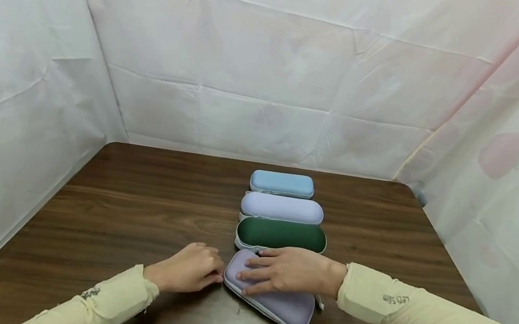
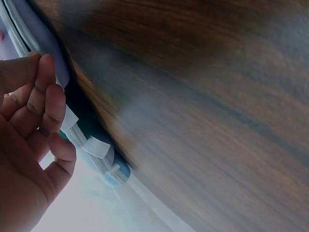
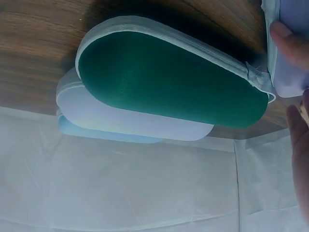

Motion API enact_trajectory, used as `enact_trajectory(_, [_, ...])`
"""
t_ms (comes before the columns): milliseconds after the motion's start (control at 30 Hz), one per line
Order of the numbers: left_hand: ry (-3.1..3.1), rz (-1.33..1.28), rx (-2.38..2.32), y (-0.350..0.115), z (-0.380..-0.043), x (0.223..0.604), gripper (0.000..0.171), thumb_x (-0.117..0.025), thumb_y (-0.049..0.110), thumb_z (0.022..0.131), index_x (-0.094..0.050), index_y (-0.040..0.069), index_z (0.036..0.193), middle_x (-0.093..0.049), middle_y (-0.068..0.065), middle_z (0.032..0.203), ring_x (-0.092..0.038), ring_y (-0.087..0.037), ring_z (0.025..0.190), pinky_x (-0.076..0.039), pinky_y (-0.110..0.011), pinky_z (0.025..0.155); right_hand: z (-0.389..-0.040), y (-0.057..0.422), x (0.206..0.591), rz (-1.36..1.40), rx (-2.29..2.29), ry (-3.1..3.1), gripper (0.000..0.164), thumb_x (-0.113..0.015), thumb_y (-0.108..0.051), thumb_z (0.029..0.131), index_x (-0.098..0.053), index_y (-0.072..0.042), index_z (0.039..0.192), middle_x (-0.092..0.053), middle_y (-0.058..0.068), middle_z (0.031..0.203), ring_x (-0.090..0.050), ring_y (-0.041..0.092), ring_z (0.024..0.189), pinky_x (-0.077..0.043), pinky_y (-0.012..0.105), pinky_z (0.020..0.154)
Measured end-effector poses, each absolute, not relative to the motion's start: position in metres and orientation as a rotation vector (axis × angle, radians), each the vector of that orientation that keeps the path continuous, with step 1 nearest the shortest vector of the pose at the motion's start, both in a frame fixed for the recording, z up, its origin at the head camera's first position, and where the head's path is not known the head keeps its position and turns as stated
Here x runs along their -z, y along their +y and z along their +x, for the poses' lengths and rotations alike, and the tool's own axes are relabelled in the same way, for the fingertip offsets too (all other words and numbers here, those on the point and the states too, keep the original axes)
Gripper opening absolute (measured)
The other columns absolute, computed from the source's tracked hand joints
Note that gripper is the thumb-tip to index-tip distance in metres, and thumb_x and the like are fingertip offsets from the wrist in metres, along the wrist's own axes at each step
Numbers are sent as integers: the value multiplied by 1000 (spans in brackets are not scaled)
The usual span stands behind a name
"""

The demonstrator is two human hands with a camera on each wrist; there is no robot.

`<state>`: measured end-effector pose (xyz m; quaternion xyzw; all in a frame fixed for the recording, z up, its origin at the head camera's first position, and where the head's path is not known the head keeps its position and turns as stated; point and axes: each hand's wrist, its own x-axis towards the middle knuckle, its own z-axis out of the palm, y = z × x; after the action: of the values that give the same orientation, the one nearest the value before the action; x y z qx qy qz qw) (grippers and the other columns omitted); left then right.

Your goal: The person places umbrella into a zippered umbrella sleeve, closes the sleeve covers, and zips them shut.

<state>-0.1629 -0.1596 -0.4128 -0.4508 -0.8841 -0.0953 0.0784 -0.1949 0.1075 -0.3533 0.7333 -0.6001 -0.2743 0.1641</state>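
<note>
A light purple zip case (image 1: 291, 305) lies slantwise near the front of the table. My right hand (image 1: 289, 270) rests on its top, the fingers spread and fairly straight. At the case's left corner is my left hand (image 1: 189, 269), its fingers curled. In the left wrist view, the thumb and forefinger tips (image 2: 44, 64) pinch together at the pale zip edge (image 2: 18, 30); the zip pull itself is hidden behind them. Just behind lies a dark green case (image 1: 281, 235), with a pale strap (image 3: 259, 77) at one end.
A lavender case (image 1: 283, 208) and a light blue case (image 1: 282, 183) lie in a row behind the green one. Wood-grain table (image 1: 160, 192) extends on both sides. Pale sheeting (image 1: 263, 63) hangs along the back and sides.
</note>
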Motion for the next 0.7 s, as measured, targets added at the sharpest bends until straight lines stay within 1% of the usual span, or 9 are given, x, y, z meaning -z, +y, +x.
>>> enact_trajectory(200, [-2644,-1331,281,-159,-163,414,18,-70,24,86,-62,21,69,-55,14,66,-52,-7,66,-39,-26,57,-192,108,352,2090,719,-1797,57,-63,-22,89,-45,-35,141,-37,-7,149,-42,15,130,-27,32,108])
enact_trajectory(367, [-2619,-1324,289,-159,-161,414,19,-69,22,85,-60,21,68,-56,14,66,-51,-8,65,-38,-27,56,-189,107,352,2088,622,-1853,51,-61,-20,89,-50,-34,137,-43,-8,145,-45,14,128,-27,30,108])
enact_trajectory(533, [-2616,-1318,302,-158,-160,414,21,-69,21,84,-58,22,67,-54,14,65,-50,-8,64,-38,-27,56,-184,103,350,2088,563,-1914,50,-65,-20,87,-53,-34,134,-47,-9,140,-46,12,124,-34,27,103])
enact_trajectory(700, [-2647,-1303,312,-158,-159,413,22,-68,21,85,-57,22,66,-51,15,63,-48,-6,63,-37,-25,56,-180,98,347,2071,562,-1941,51,-70,-18,84,-56,-35,131,-48,-9,137,-48,9,116,-40,22,94])
